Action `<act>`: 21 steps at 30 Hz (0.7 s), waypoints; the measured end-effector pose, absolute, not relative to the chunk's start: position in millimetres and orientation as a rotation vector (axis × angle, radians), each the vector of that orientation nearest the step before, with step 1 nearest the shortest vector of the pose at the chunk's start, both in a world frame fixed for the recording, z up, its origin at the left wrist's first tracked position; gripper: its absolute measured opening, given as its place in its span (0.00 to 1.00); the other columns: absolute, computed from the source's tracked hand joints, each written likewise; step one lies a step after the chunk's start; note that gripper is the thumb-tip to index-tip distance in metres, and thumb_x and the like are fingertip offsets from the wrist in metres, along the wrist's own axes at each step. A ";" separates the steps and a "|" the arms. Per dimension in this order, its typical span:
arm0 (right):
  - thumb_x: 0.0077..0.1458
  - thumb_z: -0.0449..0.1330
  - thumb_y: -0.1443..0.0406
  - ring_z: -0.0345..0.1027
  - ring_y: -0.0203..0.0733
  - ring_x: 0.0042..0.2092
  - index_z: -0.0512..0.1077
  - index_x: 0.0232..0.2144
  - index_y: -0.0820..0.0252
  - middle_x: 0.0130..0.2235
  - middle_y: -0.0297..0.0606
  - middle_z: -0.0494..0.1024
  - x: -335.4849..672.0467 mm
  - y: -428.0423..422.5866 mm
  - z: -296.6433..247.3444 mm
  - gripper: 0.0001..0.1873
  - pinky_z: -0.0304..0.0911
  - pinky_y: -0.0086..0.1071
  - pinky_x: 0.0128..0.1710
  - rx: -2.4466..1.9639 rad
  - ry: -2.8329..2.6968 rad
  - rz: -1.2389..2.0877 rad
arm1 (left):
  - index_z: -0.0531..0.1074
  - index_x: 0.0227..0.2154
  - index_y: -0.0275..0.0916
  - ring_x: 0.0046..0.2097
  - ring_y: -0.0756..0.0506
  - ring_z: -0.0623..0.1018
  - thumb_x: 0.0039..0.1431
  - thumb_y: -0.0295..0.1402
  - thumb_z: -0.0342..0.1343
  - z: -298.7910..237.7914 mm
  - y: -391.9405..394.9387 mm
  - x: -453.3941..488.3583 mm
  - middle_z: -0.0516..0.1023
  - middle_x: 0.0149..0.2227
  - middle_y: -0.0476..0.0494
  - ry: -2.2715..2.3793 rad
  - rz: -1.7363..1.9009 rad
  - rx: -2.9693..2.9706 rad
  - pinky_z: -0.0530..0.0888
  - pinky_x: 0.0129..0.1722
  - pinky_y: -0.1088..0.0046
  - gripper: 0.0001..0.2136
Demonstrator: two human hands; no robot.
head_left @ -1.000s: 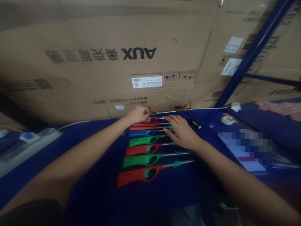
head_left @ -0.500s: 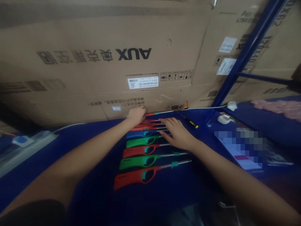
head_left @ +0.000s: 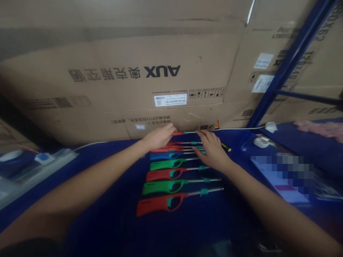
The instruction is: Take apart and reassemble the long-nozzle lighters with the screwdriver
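Note:
At the back of the blue surface, my left hand is closed on the handle of a red long-necked lighter. My right hand reaches over the metal necks, its fingertips at the far end of that lighter's neck and its thumb spread apart. Nearer to me lies a row of similar lighters, handles to the left: red ones, a blue one, a green one, a red one, another green one and a red one in front. Teal bands wrap several necks.
A large cardboard box stands behind the blue surface. A yellow and black screwdriver lies beyond my right hand. To the right are a white case, a blue rack post and plastic bags; a clear plastic strip lies left.
The view has shifted, so the scene sits lower and farther right. My right fingertips are now at the end of the back lighter's neck; my left hand still grips its handle.

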State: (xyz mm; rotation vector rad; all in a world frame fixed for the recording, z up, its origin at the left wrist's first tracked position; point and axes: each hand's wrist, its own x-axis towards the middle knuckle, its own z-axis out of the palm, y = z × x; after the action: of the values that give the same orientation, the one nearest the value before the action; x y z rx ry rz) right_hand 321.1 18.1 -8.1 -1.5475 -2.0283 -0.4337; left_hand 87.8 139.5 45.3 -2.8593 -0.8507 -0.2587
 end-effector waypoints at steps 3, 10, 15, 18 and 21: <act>0.66 0.52 0.56 0.61 0.58 0.58 0.58 0.64 0.64 0.60 0.55 0.67 324.6 17.3 -3.7 0.29 0.57 0.49 0.53 -1.551 -2.147 -0.542 | 0.64 0.58 0.36 0.47 0.42 0.77 0.70 0.30 0.41 46.9 101.0 81.1 0.71 0.52 0.35 -0.729 -0.361 -2.951 0.74 0.48 0.64 0.17; 0.66 0.53 0.61 0.64 0.47 0.40 0.74 0.36 0.61 0.35 0.43 0.77 308.4 -1.4 13.6 0.12 0.54 0.38 0.38 -1.313 -2.482 -0.617 | 0.61 0.61 0.39 0.56 0.40 0.73 0.68 0.37 0.49 37.7 41.3 55.3 0.71 0.57 0.35 -0.815 -0.523 -3.324 0.71 0.55 0.60 0.21; 0.67 0.53 0.62 0.64 0.44 0.38 0.75 0.43 0.59 0.34 0.41 0.78 289.0 -14.0 9.2 0.12 0.58 0.36 0.38 -0.947 -2.519 -0.371 | 0.72 0.36 0.39 0.29 0.48 0.72 0.63 0.53 0.50 39.8 13.8 50.3 0.75 0.30 0.47 -1.182 -0.137 -3.491 0.67 0.31 0.71 0.20; 0.68 0.51 0.62 0.66 0.43 0.37 0.73 0.50 0.61 0.38 0.42 0.79 284.5 -16.0 3.7 0.16 0.62 0.35 0.36 -0.802 -2.579 -0.237 | 0.71 0.33 0.38 0.27 0.50 0.68 0.64 0.54 0.47 39.5 -2.8 51.2 0.72 0.27 0.49 -1.431 -0.170 -3.470 0.62 0.26 0.73 0.23; 0.68 0.50 0.64 0.68 0.42 0.37 0.72 0.49 0.64 0.38 0.43 0.79 284.3 -16.6 -0.3 0.15 0.64 0.35 0.35 -0.715 -2.587 -0.221 | 0.72 0.35 0.39 0.25 0.51 0.68 0.64 0.54 0.47 44.6 -14.2 45.8 0.71 0.27 0.50 -1.596 -0.105 -3.519 0.61 0.23 0.75 0.22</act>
State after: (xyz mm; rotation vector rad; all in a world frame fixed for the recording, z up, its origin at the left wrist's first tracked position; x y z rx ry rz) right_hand 284.3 -16.6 -0.3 -0.7149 -2.5869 -0.2205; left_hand 45.8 -14.2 44.6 -3.5185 -1.5961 -0.1051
